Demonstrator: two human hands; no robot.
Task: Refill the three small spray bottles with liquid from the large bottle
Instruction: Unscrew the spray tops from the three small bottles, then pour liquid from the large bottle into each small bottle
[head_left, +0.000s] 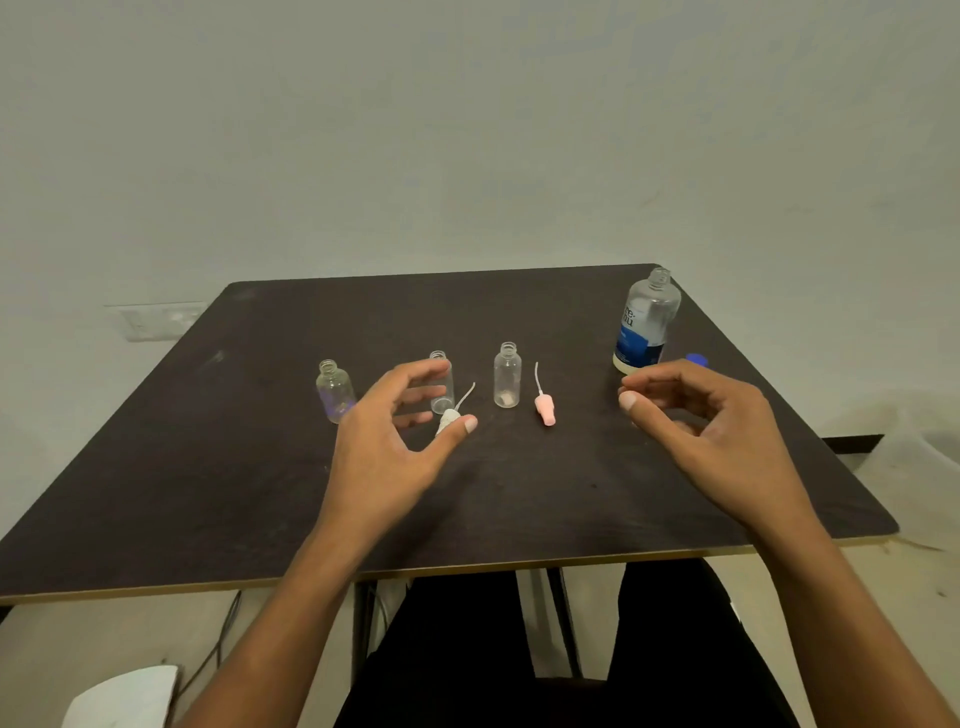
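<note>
Three small clear bottles stand uncapped on the dark table (208, 467): a left one (335, 389), a middle one (442, 387) and a right one (507, 375). A white spray head (450, 415) lies by the middle bottle, and a pink spray head (544, 408) lies right of the right bottle. The large clear bottle (645, 322) with a blue label stands uncapped at the back right. My left hand (395, 441) hovers in front of the middle bottle, fingers loosely curved, holding nothing. My right hand (711, 431) hovers below the large bottle, fingers loosely curled, empty.
A blue cap (697, 359) lies just right of the large bottle, partly hidden by my right hand. The table's front edge runs near my lap. A white object (124, 696) lies on the floor at the lower left, and a pale container (924, 467) stands at the right.
</note>
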